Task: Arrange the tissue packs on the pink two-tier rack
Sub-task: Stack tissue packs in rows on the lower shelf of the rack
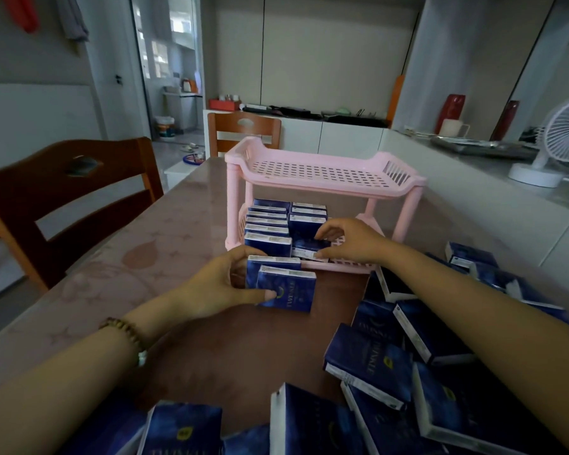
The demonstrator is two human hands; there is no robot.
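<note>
A pink two-tier rack (322, 182) is seen standing on the table (138, 257), towards its far end. On the lower tier, dark blue tissue packs (266, 224) are stood on edge one behind another in two rows, the left row reaching the front rim and the right row shorter. At the front of the right row a single pack (309, 249) is taken by the right hand (352, 239). The fingers are curled over its top and the thumb is set against its near edge, so the grip is closed on it. The pack lies tilted inside the lower tier. By the left hand (217, 285) two more packs (284, 289) are held upright, one behind the other, just in front of the rack's front rim. The thumb is pressed on the face of the nearer one and the fingers are wrapped over the farther one. Whether these two rest on the table cannot be told. A bead bracelet (125, 330) is worn on the left wrist. A heap of loose packs (375, 366) is spread over the near right part of the table, beneath the right forearm. A wooden chair (73, 192) is drawn up at the table's left side, and a white fan (562, 139) is stood well off to the right.
</note>
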